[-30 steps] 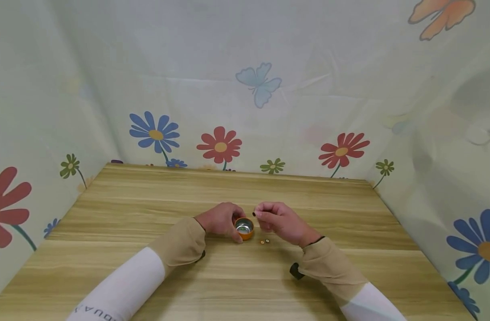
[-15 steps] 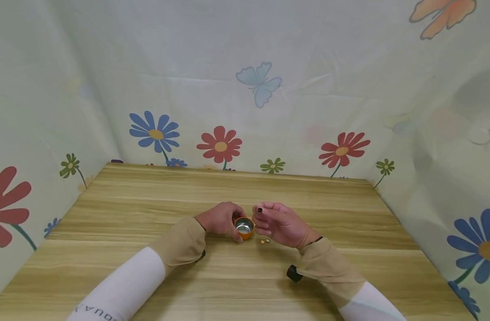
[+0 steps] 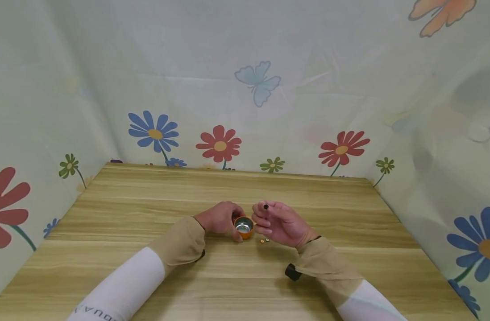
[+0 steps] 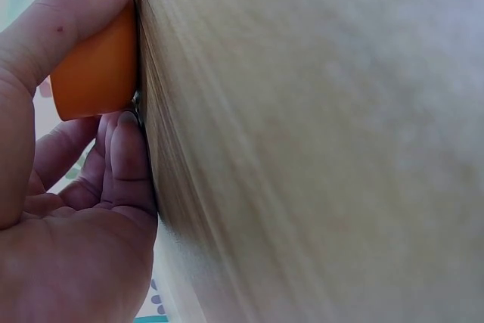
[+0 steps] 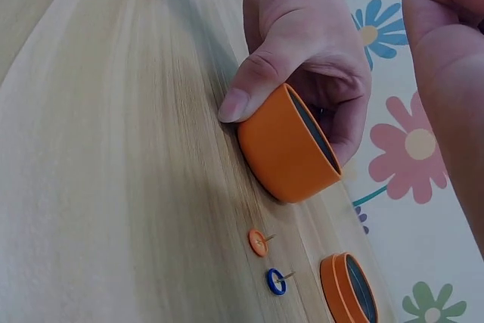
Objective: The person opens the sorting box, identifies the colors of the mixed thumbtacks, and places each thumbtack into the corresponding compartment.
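Observation:
My left hand (image 3: 221,217) grips a small round orange tin (image 3: 245,236) with a bare metal inside, its mouth facing up on the table. In the left wrist view the thumb lies across the near side of the tin (image 4: 98,73). Just right of the tin, my right hand (image 3: 287,225) pinches a small dark round piece (image 3: 266,207), too small to make out its kind. Below that hand lie an orange thumbtack (image 5: 259,243) and a blue thumbtack (image 5: 277,281), pins showing in the right wrist view.
A second, shallower orange round container or lid (image 5: 349,289) stands beyond the thumbtacks; my right hand hides it in the head view. The wooden table (image 3: 168,187) ends at a flower-print cloth (image 3: 293,111) behind and at both sides.
My right hand has turned at the wrist, bringing the dark piece slightly up and to the right. The left hand and the tin stay in place.

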`<state>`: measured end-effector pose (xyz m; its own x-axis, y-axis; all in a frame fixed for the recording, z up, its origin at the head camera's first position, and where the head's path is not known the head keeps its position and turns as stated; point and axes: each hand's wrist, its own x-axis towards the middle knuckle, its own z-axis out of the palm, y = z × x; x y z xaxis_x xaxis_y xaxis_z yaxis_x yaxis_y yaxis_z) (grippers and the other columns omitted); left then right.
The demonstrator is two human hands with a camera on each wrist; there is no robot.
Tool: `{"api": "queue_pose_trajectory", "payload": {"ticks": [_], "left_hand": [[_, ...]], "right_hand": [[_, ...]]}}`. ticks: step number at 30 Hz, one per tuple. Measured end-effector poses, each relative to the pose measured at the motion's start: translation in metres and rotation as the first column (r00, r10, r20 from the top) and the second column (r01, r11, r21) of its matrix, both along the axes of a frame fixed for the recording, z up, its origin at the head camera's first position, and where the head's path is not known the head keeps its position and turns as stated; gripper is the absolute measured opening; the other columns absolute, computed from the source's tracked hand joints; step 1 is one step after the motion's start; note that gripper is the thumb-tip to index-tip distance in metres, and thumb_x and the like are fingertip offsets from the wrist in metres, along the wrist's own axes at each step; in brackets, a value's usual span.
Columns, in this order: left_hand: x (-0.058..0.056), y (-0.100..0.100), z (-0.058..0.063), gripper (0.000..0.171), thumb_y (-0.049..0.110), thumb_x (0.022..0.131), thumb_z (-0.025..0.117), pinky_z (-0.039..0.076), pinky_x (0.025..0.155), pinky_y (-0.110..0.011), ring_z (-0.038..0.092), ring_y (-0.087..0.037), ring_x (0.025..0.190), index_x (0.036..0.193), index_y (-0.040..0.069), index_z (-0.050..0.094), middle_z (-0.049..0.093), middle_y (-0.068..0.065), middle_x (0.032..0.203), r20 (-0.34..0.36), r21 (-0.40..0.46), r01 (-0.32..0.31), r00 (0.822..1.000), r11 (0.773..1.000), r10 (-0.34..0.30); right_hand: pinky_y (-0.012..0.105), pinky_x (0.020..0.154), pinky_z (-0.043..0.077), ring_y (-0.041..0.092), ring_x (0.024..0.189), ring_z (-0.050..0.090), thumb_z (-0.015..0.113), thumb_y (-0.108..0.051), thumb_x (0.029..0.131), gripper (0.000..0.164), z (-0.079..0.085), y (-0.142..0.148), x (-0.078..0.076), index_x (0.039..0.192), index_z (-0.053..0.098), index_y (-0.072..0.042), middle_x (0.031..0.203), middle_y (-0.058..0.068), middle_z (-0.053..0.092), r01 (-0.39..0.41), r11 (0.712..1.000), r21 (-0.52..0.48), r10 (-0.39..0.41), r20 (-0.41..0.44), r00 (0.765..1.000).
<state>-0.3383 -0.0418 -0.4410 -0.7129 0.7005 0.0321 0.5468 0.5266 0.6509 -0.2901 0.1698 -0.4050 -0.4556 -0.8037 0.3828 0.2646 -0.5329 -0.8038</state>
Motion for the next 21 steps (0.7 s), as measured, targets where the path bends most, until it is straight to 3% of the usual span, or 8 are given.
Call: {"api": "queue_pose_trajectory", "payload": {"ticks": [21], "left_hand": [[0.0021,-0.0002,0.0036,0.045,0.021,0.059,0.089,0.047,0.068,-0.024,0.056,-0.009,0.075,0.095,0.01,0.064,0.062,0.005,0.085,0.01,-0.003,0.002,1.0,1.0,-0.002]], "right_hand": [[0.028,0.061,0.023,0.016,0.069,0.027,0.037,-0.017,0.103,0.018,0.0001,-0.0028,-0.0001,0.089,0.044,-0.008,0.083,0.002,0.024,-0.056,0.998,-0.042,0.055,-0.031,0.998]]}}
